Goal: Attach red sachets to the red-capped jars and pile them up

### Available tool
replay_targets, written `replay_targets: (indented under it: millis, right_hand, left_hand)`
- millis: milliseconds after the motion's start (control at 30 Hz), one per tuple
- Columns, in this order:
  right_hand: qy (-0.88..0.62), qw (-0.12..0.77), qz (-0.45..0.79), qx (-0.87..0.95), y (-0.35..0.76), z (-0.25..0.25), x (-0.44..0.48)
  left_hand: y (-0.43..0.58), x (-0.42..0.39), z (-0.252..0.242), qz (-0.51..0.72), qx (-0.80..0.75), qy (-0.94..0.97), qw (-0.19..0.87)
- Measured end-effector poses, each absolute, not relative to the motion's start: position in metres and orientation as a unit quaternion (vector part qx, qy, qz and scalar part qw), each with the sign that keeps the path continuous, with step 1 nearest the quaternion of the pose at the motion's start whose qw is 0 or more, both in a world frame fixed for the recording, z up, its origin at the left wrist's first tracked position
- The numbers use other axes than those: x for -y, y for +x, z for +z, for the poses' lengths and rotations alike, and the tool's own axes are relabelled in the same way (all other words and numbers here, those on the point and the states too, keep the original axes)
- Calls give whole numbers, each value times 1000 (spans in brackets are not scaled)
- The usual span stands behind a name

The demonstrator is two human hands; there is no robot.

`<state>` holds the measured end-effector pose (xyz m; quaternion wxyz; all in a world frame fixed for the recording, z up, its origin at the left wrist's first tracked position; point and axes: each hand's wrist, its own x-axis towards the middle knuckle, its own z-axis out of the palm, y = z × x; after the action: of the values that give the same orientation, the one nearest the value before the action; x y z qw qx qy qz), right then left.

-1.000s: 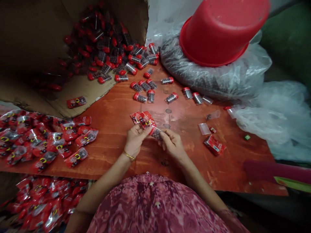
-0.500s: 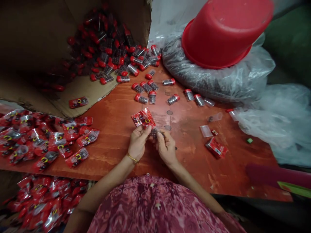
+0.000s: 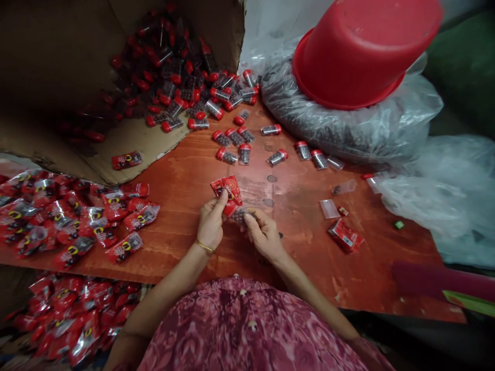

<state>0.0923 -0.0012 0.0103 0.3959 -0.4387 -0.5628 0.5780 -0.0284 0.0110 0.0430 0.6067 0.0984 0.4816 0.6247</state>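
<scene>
I logged the left hand (image 3: 211, 224) pinched shut on the red printed plastic sachet (image 3: 228, 188), gripping its lower edge and holding it just above the reddish wooden counter (image 3: 301, 247). The right hand (image 3: 263, 234) was clamped on the small clear red-capped tube (image 3: 237, 215) of dark beads. A second earlier the tube sat just beside the sachet. Now its cap end touched the sachet's mouth, possibly already inside, but it was too blurred to tell. The hands had drawn closer together. Filled red sachets (image 3: 77, 221) lay heaped at the left, with loose capped tubes (image 3: 232, 145) beyond, spilling from the brown cardboard box (image 3: 127, 139).
</scene>
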Motion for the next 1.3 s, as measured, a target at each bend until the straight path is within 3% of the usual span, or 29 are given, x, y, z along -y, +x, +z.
replay_targets:
  millis: [133,600,1300]
  right_hand:
    - [-457,398,576,549,93,10,1]
    - [-490,404,548,544,97,19,1]
    - [-490,444,544,516,89,10,4]
  left_hand:
    - [-42,-15,44,633,-517,119,565]
    - [-38,-12,50,572,-564,126,582]
    - [-31,-5,33,591,-514,123,609]
